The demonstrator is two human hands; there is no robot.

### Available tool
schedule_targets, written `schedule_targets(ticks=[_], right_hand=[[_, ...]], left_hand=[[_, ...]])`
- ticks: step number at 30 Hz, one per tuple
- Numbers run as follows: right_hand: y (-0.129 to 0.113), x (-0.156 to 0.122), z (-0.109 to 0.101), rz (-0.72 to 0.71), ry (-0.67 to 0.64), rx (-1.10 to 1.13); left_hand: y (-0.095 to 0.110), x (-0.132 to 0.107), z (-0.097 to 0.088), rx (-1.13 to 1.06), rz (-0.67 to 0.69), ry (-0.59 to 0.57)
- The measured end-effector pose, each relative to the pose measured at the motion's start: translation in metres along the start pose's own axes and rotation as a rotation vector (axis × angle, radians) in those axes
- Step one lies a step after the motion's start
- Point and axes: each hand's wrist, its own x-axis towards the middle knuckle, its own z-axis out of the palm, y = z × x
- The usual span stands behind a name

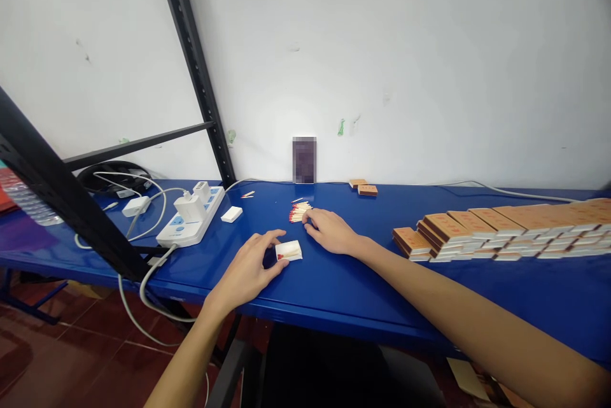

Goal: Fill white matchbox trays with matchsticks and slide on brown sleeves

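My left hand (248, 265) rests on the blue table (334, 287) with thumb and fingers closed round a small white matchbox tray (289, 250) that has a few red-tipped matches in it. My right hand (329, 230) lies just beyond, fingers curled and pinching at a small pile of red-tipped matches (299, 211). A few single matches (247, 194) lie loose further back on the left.
Rows of several brown matchboxes (496, 233) line the table on the right. Two more boxes (363, 187) sit by the wall. A white power strip (191, 217) with plugs and cables, a small white block (231, 214) and a black shelf frame (71, 204) stand at left.
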Motion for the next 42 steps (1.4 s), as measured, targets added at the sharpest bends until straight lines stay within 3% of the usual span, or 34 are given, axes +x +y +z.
schedule_targets(ticks=[29, 34, 38, 42], right_hand=[[0.0, 0.001, 0.0, -0.008, 0.0, -0.021], [-0.013, -0.008, -0.004, -0.158, 0.081, 0.121], [-0.028, -0.016, -0.003, -0.277, 0.033, 0.215], [-0.022, -0.011, -0.002, -0.136, 0.104, 0.155]], left_hand=[[-0.003, 0.0, 0.001, -0.016, 0.002, 0.002], [-0.005, 0.0, 0.003, -0.017, -0.018, 0.009], [-0.006, 0.001, 0.004, -0.013, -0.015, 0.012], [-0.004, 0.001, 0.003, -0.008, -0.008, 0.003]])
